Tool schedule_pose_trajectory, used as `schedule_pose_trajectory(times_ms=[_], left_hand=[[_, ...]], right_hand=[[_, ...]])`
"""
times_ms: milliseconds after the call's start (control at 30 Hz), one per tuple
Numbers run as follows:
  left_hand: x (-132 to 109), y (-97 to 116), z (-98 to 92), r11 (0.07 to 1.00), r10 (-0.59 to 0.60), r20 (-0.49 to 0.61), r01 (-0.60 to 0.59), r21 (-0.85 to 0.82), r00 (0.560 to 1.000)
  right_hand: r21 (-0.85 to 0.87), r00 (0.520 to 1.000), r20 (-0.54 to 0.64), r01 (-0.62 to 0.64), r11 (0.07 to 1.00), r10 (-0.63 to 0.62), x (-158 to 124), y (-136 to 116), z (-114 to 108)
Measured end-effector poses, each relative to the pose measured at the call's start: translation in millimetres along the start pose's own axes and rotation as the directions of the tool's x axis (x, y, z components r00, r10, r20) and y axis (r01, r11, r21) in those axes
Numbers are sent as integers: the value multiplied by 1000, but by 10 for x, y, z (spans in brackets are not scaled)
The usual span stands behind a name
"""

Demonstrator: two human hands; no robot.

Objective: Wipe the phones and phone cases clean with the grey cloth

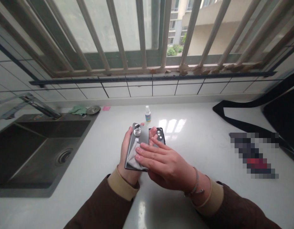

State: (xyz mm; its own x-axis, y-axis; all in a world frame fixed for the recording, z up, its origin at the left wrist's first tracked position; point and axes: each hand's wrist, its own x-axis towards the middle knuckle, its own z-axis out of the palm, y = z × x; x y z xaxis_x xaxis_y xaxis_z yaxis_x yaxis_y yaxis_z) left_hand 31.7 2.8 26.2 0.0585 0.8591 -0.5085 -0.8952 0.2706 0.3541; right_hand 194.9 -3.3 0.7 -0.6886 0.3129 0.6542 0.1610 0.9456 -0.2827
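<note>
My left hand (126, 148) is wrapped round a grey smartphone (144, 133), its back turned up and its round camera block at the far end. A pale wiping cloth (134, 159) lies on the lower part of the phone's back. My right hand (166, 163) presses this cloth down with its fingers laid nearly flat; part of the cloth is hidden under them. Just beyond the phone, a black phone case (163, 136) with camera cutouts lies on the counter, partly covered by my hands. Behind it stands a small white spray bottle (148, 115) with a coloured label.
A dark sink (94, 125) with a chrome tap (42, 106) is at the left. A green cloth (78, 110), a metal strainer lid (93, 110) and a pink slip (106, 108) lie behind it. On the right are a black strap (239, 122) and a blurred-out dark item (254, 156).
</note>
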Motion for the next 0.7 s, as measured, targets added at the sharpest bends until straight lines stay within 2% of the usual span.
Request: schedule_pose_trajectory(times_ms=[67,167,233,267,333,433,500,567,633,700], left_hand=[[-20,-25,39,1000,-5,36,5,10,999],[-15,-108,88,1000,-12,71,11,21,997],[-3,-152,101,999,-29,72,28,17,997],[2,-162,98,999,-37,70,36,11,997],[6,-149,72,1000,-29,62,30,-6,998],[-8,-63,8,999,-31,24,31,-6,999],[-27,7,-22,1000,-3,-16,3,5,1000],[-41,61,-26,998,68,-42,-68,-5,997],[-43,91,-16,992,120,-41,-121,-44,992],[-32,102,-6,991,104,-20,-105,-81,994]], right_hand=[[-99,988,-32,-153,983,150,-2,50,23],[-196,920,-113,-390,900,375,-14,159,57],[-209,887,-148,-460,863,437,-23,211,69],[-202,886,-150,-462,864,439,-26,220,71],[-154,918,-120,-392,907,377,-25,197,68],[-34,984,-53,-170,985,168,-7,78,34],[32,1000,-19,-20,999,21,7,-13,-6],[68,997,2,78,995,-79,16,-71,-48],[71,993,-7,119,990,-119,20,-75,-71],[37,996,-40,80,996,-78,21,-35,-61]])
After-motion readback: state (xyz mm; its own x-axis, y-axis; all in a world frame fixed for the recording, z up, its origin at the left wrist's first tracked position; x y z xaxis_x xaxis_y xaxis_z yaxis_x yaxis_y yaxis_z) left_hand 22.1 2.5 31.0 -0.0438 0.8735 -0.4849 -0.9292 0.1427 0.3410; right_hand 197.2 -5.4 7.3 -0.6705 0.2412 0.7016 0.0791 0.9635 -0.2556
